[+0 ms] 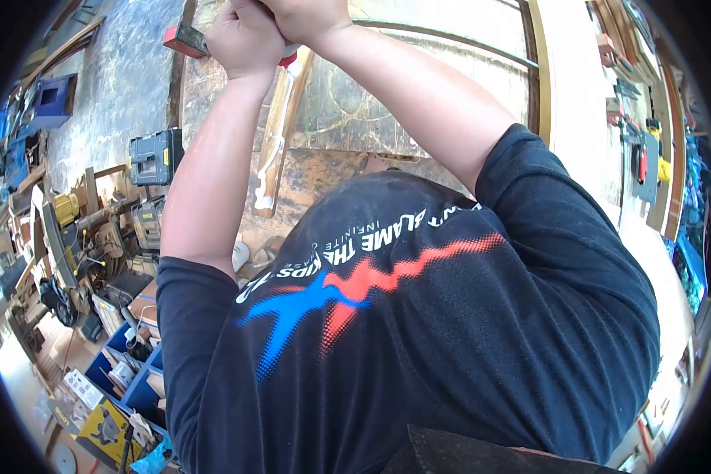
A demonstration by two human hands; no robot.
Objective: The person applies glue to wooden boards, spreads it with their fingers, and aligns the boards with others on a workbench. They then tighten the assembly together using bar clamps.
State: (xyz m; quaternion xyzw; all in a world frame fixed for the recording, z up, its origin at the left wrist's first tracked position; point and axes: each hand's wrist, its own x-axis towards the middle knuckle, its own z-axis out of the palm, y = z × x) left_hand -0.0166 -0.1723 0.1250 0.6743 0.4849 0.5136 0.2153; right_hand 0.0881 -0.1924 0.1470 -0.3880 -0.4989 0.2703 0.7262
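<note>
My left hand (247,41) and my right hand (306,14) are closed together at the top of the view, fingers wrapped round a glue bottle. Only its red end (290,59) shows beneath them; the rest is hidden by the hands and the frame edge. Directly below lies a narrow wooden strip (280,114), running lengthwise away from me. A wavy line of white glue (270,154) runs along its upper face, thickest near the closer end.
A worn workbench (355,118) lies under the strip. A red-ended block (186,41) sits left of my hands. Black tool cases (155,156) stand at left, above a blue divided box (138,387). Clamps and tools (641,162) line the right side.
</note>
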